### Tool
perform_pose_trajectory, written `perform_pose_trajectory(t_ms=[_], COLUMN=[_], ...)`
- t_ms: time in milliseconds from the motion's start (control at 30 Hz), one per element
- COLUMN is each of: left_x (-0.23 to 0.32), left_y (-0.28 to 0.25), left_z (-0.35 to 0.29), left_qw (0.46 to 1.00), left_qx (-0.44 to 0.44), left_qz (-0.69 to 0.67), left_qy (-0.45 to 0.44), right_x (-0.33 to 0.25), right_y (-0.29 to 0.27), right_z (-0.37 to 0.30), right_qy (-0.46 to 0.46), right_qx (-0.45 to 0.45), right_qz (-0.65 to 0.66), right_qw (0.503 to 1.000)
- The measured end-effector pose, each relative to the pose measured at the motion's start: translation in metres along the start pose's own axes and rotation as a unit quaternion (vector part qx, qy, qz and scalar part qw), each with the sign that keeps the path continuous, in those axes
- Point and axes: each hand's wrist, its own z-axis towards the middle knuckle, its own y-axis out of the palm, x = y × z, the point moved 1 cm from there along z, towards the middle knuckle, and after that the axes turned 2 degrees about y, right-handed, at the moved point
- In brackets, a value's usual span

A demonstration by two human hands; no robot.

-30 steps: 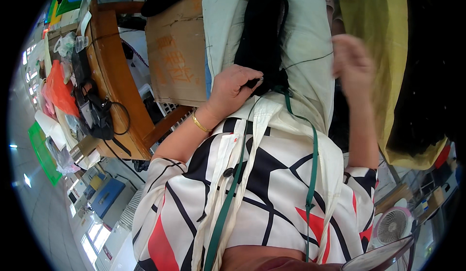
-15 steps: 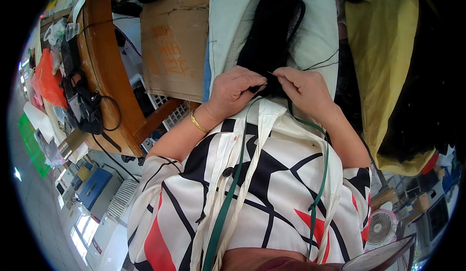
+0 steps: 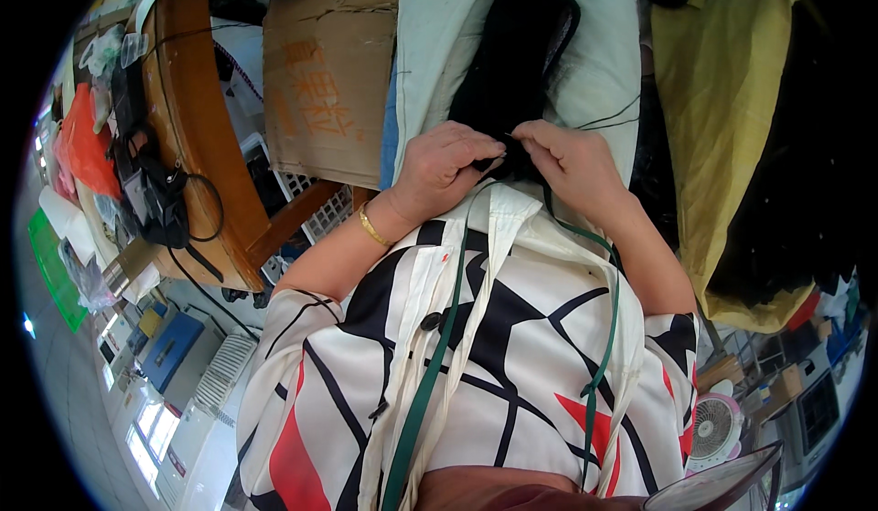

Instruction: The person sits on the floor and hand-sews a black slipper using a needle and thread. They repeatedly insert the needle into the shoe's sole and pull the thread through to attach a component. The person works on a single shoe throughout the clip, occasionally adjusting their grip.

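A long black cloth shoe [image 3: 521, 44], with a rounded far end, lies lengthwise on white cloth [image 3: 604, 17] over my lap. At its near end my left hand [image 3: 448, 161] is closed, thumb and fingers pinching the black fabric. Opposite it, my right hand [image 3: 572, 159] is closed in a pinch on a thin needle [image 3: 509, 136], whose tip shows just past the fingertips, close to the left fingers. Dark thread [image 3: 608, 119] trails over the white cloth to the right of my right hand. The fabric under my fingers is partly hidden.
A cardboard box [image 3: 329, 81] and a wooden frame [image 3: 201, 127] stand on the left, with a black bag [image 3: 160, 200] hanging there. Yellow cloth [image 3: 722, 127] holding dark material is on the right. A fan [image 3: 718, 424] stands lower right. Green straps [image 3: 439, 355] hang down my front.
Both hands keep nearly the same pinched position at the near end of the black shoe. My right fingertips have shifted very slightly left; the view has moved a little.
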Motion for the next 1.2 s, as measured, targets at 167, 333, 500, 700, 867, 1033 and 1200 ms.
perform_pose_trajectory(t_ms=[167, 333, 500, 700, 867, 1033, 1200], left_x=[-0.002, 0.001, 0.003, 0.005, 0.0, 0.004, 0.005], left_y=[0.003, 0.004, 0.006, 0.004, 0.003, 0.0, -0.003], left_z=[-0.004, -0.004, -0.006, -0.008, -0.007, -0.003, 0.004], left_qw=[1.0, 1.0, 0.996, 0.991, 0.983, 0.983, 0.993], left_qx=[0.005, -0.002, 0.004, 0.02, 0.038, 0.03, 0.011], left_qz=[-0.007, 0.005, 0.08, 0.117, 0.143, 0.151, 0.105], left_qy=[-0.006, 0.004, 0.035, 0.062, 0.113, 0.103, 0.056], right_x=[0.001, -0.007, -0.013, -0.032, -0.021, -0.02, -0.005], right_y=[0.011, 0.021, 0.016, -0.007, 0.011, -0.007, -0.07], right_z=[0.006, 0.015, 0.023, 0.031, 0.041, 0.048, 0.031], right_qy=[-0.014, 0.026, -0.001, -0.078, -0.053, 0.094, 0.048], right_qx=[0.022, 0.009, 0.009, 0.041, -0.009, 0.033, 0.146], right_qz=[0.035, 0.014, -0.041, -0.112, -0.097, 0.38, 0.543], right_qw=[0.999, 1.0, 0.999, 0.99, 0.994, 0.92, 0.826])
